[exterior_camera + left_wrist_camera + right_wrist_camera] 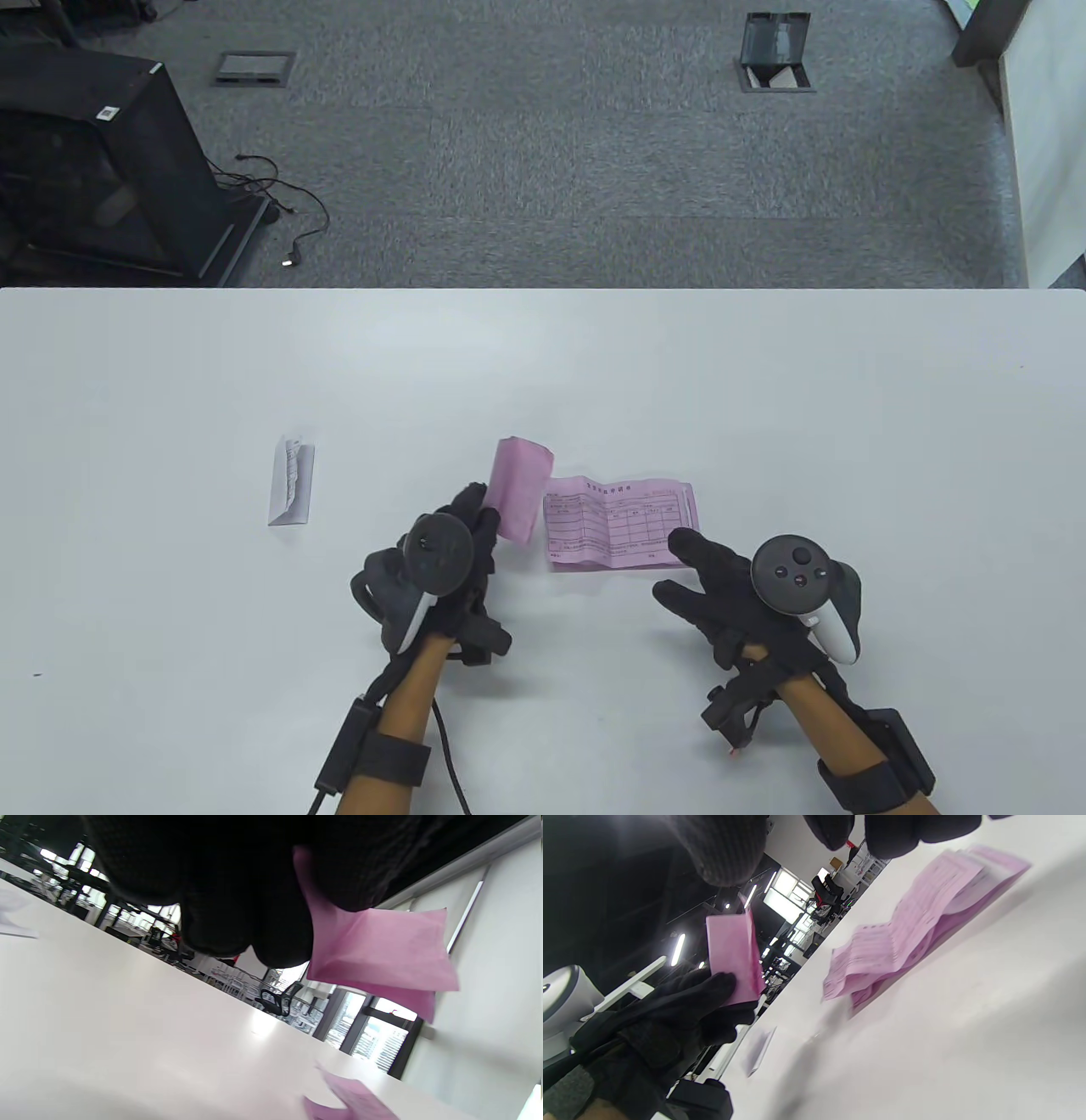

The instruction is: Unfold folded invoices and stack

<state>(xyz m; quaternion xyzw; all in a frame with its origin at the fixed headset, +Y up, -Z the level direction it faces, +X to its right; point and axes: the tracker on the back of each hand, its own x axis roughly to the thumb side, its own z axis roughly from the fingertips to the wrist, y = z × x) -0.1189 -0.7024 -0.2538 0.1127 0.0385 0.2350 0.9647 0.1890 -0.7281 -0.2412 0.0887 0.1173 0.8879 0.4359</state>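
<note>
My left hand [462,543] pinches a folded pink invoice [522,488] by its lower edge and holds it above the table; it shows pink under my fingers in the left wrist view [382,946] and in the right wrist view [731,957]. A stack of unfolded pink invoices [615,522] lies on the white table [543,365] just right of it, creased and wavy in the right wrist view [908,929]. My right hand [704,577] is open, fingers spread, at the stack's near right corner. A folded white invoice [293,481] lies to the left.
The table's far edge [543,290] borders grey carpet. A black cabinet [102,161] with loose cables stands on the floor at the far left.
</note>
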